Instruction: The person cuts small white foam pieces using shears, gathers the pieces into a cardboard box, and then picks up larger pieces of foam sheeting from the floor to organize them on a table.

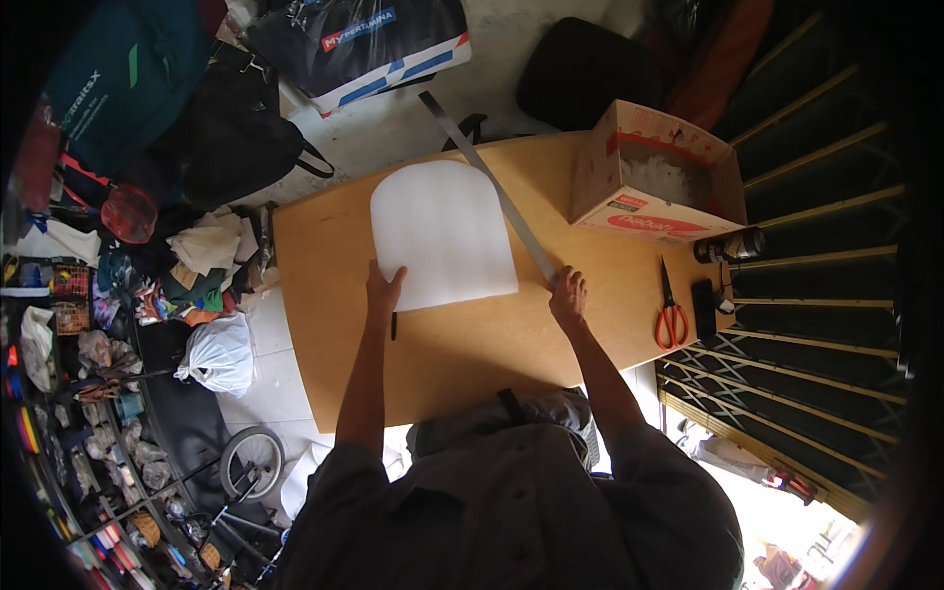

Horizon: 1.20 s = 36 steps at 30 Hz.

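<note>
A white foam sheet [442, 231] with a rounded far end and a straight near edge lies flat on the wooden table [472, 364]. At its lower left corner, my left hand [384, 288] is closed on the edge, with the thumb over the top. A short dark pen-like stick [394, 326] shows just below that hand. My right hand [567, 297] grips the near end of a long metal ruler [511, 211]. The ruler slants away to the far left along the sheet's right side, and its far end sticks out past the table's back edge.
On the right of the table are an open cardboard box [654, 182], a dark jar [730, 246], orange-handled scissors [671, 320] and a black phone [704, 308]. A folding metal gate [816, 305] borders the right. Bags, cloth piles and a white plastic sack [218, 354] crowd the left.
</note>
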Each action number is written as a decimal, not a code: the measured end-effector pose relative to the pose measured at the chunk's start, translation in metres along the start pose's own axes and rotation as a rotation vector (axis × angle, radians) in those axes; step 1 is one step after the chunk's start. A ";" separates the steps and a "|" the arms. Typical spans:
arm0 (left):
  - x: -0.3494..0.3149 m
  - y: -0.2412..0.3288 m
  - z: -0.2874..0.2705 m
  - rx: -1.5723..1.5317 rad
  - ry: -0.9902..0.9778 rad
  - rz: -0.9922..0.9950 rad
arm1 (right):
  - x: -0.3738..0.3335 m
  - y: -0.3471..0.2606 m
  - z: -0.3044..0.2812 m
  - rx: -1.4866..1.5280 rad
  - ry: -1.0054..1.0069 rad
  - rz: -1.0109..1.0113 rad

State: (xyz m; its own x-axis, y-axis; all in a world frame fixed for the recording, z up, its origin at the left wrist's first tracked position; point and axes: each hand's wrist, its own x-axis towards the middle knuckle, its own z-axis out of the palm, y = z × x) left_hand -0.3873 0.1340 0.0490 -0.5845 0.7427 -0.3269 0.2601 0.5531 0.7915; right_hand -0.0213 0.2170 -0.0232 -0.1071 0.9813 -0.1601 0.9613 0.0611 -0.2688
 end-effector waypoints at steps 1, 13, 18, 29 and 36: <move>0.000 0.000 0.001 0.034 0.026 0.058 | 0.006 0.000 -0.002 0.020 -0.049 0.016; -0.013 -0.020 0.012 0.067 0.057 0.160 | 0.047 -0.070 -0.220 0.270 0.770 -0.162; -0.024 -0.014 0.018 0.060 0.121 0.195 | 0.083 -0.066 -0.234 0.051 0.903 -0.059; -0.034 -0.004 0.016 0.070 0.105 0.162 | 0.116 0.000 -0.243 0.068 0.504 -0.220; -0.028 -0.029 0.024 -0.061 0.074 0.175 | 0.106 -0.002 -0.256 0.054 0.438 -0.144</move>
State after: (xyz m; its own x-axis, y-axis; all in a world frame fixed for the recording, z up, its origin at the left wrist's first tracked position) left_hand -0.3598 0.1060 0.0226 -0.5897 0.7945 -0.1448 0.3169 0.3925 0.8635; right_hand 0.0303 0.3680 0.2037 -0.1104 0.9489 0.2957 0.9284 0.2047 -0.3102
